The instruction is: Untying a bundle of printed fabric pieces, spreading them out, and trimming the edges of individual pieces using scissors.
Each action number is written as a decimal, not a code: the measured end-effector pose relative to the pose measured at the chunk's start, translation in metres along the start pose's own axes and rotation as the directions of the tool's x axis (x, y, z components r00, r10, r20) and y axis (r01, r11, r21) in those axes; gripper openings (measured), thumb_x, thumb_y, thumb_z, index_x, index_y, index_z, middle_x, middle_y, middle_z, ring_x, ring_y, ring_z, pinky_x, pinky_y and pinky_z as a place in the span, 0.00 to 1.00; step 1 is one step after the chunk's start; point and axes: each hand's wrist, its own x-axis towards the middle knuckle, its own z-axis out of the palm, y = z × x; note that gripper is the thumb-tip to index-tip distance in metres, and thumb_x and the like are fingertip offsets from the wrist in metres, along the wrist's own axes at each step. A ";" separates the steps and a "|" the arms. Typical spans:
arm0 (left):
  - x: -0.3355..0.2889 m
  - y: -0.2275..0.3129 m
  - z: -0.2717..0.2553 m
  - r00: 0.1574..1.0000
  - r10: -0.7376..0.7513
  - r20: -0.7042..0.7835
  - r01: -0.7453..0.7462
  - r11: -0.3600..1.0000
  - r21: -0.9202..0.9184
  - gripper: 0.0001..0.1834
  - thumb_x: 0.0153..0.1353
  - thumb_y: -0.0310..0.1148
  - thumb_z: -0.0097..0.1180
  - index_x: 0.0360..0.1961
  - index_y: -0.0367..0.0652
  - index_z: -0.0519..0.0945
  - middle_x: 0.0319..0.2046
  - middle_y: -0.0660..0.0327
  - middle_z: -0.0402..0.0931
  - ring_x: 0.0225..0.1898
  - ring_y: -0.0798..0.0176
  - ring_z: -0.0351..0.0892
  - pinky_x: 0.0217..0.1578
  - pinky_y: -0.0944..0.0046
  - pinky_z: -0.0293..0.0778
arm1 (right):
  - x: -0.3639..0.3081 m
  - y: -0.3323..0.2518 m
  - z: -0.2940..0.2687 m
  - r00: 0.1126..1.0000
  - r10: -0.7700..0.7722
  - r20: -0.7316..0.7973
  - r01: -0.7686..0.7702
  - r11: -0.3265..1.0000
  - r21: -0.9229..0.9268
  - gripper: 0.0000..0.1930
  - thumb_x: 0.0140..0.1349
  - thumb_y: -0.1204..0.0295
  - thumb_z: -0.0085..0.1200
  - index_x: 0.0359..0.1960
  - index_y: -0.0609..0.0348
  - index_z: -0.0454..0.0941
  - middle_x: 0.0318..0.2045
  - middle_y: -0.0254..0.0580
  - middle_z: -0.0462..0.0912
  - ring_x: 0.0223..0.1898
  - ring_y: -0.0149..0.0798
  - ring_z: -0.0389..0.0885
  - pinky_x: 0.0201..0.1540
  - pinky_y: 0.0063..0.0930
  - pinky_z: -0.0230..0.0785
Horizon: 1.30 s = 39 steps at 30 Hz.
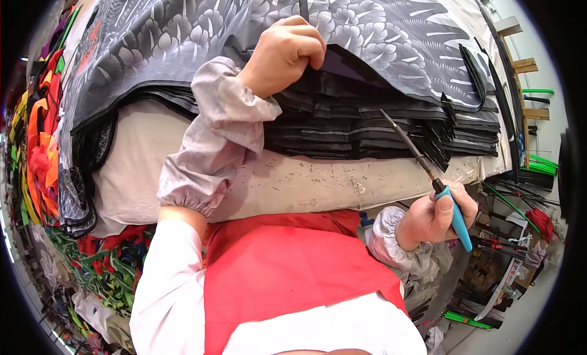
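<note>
My left hand (286,54) is closed on the edge of the top sheet of grey feather-patterned fabric (202,28), lifting it so that its dark underside shows. Beneath lies a thick stack of black-edged fabric layers (330,126), with several loose black strips (435,141) at its right end. My right hand (437,217) grips a soldering iron (457,223) by its blue handle. The iron's long thin metal tip points up and left, over the front edge of the stack. Grey sleeve covers (211,135) wrap both forearms.
The fabric lies on a pale, stained table cover (299,184). Colourful cloth pieces (43,159) hang at the left, and scraps (116,263) are heaped below the table's near left. Wooden pegs (524,66) and green rods (541,165) are along the right side.
</note>
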 end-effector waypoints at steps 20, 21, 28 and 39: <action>-0.016 0.035 -0.003 0.996 0.027 0.087 -0.049 0.965 0.259 0.10 0.53 0.29 0.63 0.38 0.49 0.86 0.49 0.63 0.80 0.57 0.57 0.72 0.64 0.51 0.59 | 0.000 0.006 0.005 1.000 0.013 0.013 -0.013 0.998 -0.059 0.14 0.56 0.66 0.62 0.29 0.62 0.71 0.16 0.37 0.69 0.18 0.32 0.66 0.22 0.26 0.61; -0.015 0.033 -0.004 0.996 0.011 0.083 -0.029 0.975 0.219 0.09 0.54 0.28 0.63 0.37 0.49 0.86 0.48 0.63 0.80 0.56 0.56 0.73 0.63 0.52 0.61 | 0.001 0.006 0.007 1.000 0.004 0.012 -0.003 0.999 -0.048 0.13 0.56 0.67 0.60 0.29 0.64 0.70 0.17 0.39 0.70 0.18 0.32 0.66 0.23 0.25 0.60; -0.007 -0.003 0.023 0.834 -0.530 0.151 0.541 0.735 -0.409 0.08 0.62 0.30 0.58 0.37 0.38 0.85 0.43 0.64 0.82 0.44 0.67 0.76 0.49 0.67 0.70 | 0.007 -0.007 0.047 0.979 -0.138 0.150 0.140 0.990 0.002 0.11 0.54 0.74 0.63 0.30 0.67 0.72 0.20 0.44 0.76 0.21 0.34 0.71 0.26 0.25 0.64; -0.017 -0.013 0.023 0.904 -0.398 0.159 0.420 0.751 -0.509 0.12 0.65 0.31 0.56 0.42 0.32 0.81 0.40 0.64 0.80 0.40 0.71 0.74 0.46 0.71 0.70 | 0.011 0.000 0.100 0.863 -0.237 0.447 0.348 0.919 -0.186 0.14 0.42 0.80 0.72 0.30 0.64 0.78 0.19 0.41 0.79 0.17 0.38 0.77 0.21 0.25 0.70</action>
